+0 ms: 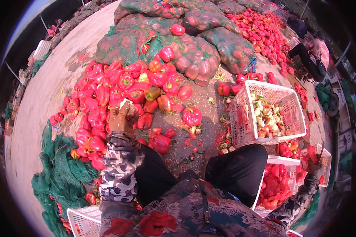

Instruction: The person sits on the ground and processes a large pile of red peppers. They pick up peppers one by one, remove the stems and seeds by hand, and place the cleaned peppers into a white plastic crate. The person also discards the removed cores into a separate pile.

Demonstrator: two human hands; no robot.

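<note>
My left hand [121,120] reaches over the heap of red bell peppers [98,91]. Its fingers grip a pale, seedy pepper core [127,107]. Far to the right, my right hand [316,168] is beside a crate of opened red peppers [274,185]. A piece of red pepper [311,154] is in that hand. A thin, blade-like tool [322,148] sticks up from it, partly hidden and blurred. Between my knees and the heap, one whole red pepper [192,116] sits on the ground among seeds and scraps.
A white plastic crate [240,130] with cut-out cores stands ahead right. Green mesh sacks of peppers [192,56] are piled ahead. Loose green netting [65,166] lies at left, near another white crate [87,220]. A seated person [317,54] is beyond a large pepper pile [261,32].
</note>
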